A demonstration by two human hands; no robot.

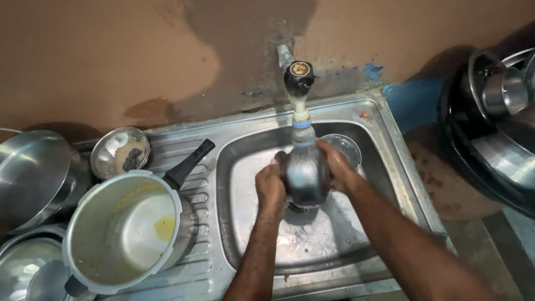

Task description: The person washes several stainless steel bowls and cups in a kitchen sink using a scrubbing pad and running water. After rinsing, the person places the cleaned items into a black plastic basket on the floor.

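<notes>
The steel sink [390, 167] fills the middle of my view, its basin wet. On the draining surface [206, 262] to my left sits a pressure cooker [128, 228] with a black handle, a small steel bowl [120, 150] behind it. I hold a dark metal cup [305, 178] under the tap [298, 78], my left hand [270, 187] and right hand [339, 167] with fingers closed around its sides.

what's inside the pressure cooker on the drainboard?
The pressure cooker lies tilted on the sink drainboard with no lid. Inside are yellowish smears on the wall and a yellow patch on the base; no utensil or food pieces show. The near inner wall is hidden by the rim.
</notes>
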